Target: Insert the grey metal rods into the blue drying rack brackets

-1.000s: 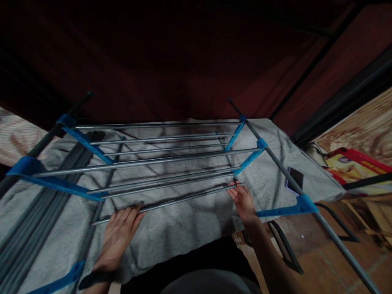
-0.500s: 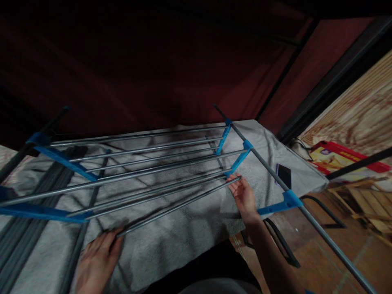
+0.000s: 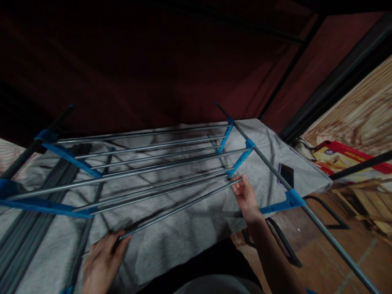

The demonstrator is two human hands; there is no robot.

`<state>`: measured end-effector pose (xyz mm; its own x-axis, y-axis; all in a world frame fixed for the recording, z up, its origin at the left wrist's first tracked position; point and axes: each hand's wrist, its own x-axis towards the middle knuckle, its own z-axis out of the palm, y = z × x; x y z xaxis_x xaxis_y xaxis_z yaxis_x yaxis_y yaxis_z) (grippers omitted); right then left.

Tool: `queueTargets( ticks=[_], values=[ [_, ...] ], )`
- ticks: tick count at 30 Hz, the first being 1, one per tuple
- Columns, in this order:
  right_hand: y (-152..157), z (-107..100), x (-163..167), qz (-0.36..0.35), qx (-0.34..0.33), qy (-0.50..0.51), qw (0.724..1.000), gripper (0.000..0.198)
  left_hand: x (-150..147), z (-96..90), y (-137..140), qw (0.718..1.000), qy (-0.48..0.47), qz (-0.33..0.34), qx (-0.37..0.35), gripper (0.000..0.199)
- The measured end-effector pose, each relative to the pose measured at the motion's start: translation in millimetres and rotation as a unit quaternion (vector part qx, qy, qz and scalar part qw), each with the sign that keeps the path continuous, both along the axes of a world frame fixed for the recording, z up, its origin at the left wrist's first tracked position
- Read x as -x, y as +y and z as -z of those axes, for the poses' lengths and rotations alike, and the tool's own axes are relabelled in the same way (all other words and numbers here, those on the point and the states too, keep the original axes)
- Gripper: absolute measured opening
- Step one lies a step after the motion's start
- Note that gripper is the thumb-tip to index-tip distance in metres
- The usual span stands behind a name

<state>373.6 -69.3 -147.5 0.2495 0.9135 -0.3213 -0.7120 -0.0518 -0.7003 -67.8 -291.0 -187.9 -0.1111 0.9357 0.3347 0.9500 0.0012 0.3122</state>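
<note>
A loose grey metal tube slants across the near side of a partly assembled rack. Its left end lies in my left hand, which is closed around it with thumb and fingers. At the other end, my right hand pinches the tube between thumb and fingertips, just below a blue plastic bracket. Several parallel tubes span the rack between this bracket side and the left blue bracket. Another blue bracket, on the long right-hand pole, stands beside my right forearm with no tube reaching it.
Several dark grey tubes lie bundled on the grey cloth at left. A phone rests on the cloth at right. Beyond it are a red and yellow box and a wooden crate. A dark red panel stands behind.
The view has shifted slightly, moving the rack a little to the right in the picture. My left hand now wraps more around the tube's end. The tube keeps nearly the same slant.
</note>
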Motion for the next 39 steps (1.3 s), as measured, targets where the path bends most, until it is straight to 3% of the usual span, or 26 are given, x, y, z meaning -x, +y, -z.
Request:
queueTargets(
  ticks=[11,15,19,23,27,31,35,39],
  values=[
    [4.9,15.8,-13.0,0.017,0.059,0.053,0.997,0.016,-13.7,-4.3,8.8,1.0,-0.001,0.022,-0.016,0.036],
    [3.4,26.5,-22.2,0.001,0.047,0.071,0.996,0.007,-20.6,-3.1,10.1,1.0,0.021,0.01,-0.017,0.039],
    [2.3,39.8,-32.8,-0.038,0.043,0.054,0.997,0.01,-27.8,-1.5,10.6,0.999,0.024,-0.01,-0.018,0.038],
    [2.7,48.2,-39.5,-0.031,0.05,0.042,0.997,0.013,-36.4,-8.2,10.2,0.999,0.028,-0.006,0.016,0.036],
    [4.1,50.2,-42.9,-0.017,0.09,0.057,0.994,0.012,-42.5,-19.2,11.1,0.998,0.053,0.008,0.04,0.034],
    [3.5,49.4,-43.5,-0.006,0.124,0.074,0.989,0.013,-42.7,-25.0,12.5,0.997,0.07,0.026,0.019,0.031],
    [-1.2,49.4,-39.9,-0.004,0.146,0.064,0.987,0.018,-42.4,-27.9,13.3,0.996,0.083,0.005,-0.004,0.03],
    [-3.7,50.0,-34.9,-0.007,0.158,0.06,0.986,0.025,-46.3,-29.4,14.1,0.995,0.096,-0.005,0.018,0.031]
  ],
)
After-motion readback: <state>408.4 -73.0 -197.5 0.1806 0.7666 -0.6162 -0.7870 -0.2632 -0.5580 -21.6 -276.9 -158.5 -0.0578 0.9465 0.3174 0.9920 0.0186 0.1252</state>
